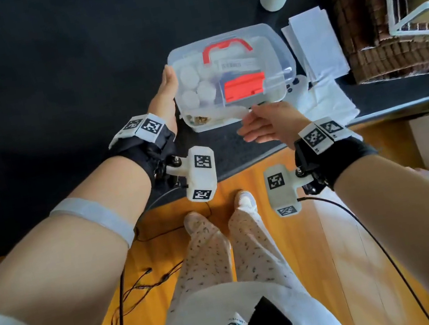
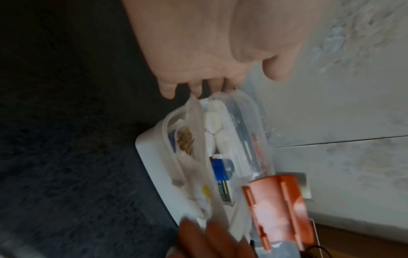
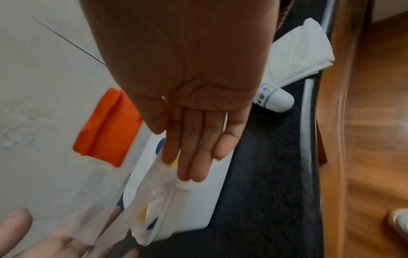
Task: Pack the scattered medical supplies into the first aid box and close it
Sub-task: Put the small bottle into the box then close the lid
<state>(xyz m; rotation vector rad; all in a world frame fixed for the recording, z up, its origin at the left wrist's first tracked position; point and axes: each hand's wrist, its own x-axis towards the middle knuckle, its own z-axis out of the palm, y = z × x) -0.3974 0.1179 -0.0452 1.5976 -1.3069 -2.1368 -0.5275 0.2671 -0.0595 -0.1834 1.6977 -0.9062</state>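
The first aid box stands on the dark table, its white base [image 1: 209, 125] under a translucent lid [image 1: 232, 73] with a red handle [image 1: 225, 45] and a red latch [image 1: 244, 86]. The lid is tilted up off the base. Through it I see white rolls [image 2: 216, 125], a blue-capped item [image 2: 219, 167] and small packets. My left hand [image 1: 169, 83] grips the lid's left edge, thumb [image 2: 276, 73] on one face and fingers on the other. My right hand [image 1: 249, 123] lies with straight fingers [image 3: 187, 153] against the lid's front rim [image 3: 176, 185], beside the latch [image 3: 108, 127].
Right of the box lie white folded sheets [image 1: 315, 44], crumpled white paper [image 1: 323, 103] and a small white capped device [image 3: 276, 101]. A wicker basket [image 1: 371, 20] stands at the far right. The table edge [image 1: 250, 161] runs just behind my wrists, with wooden floor and cables below.
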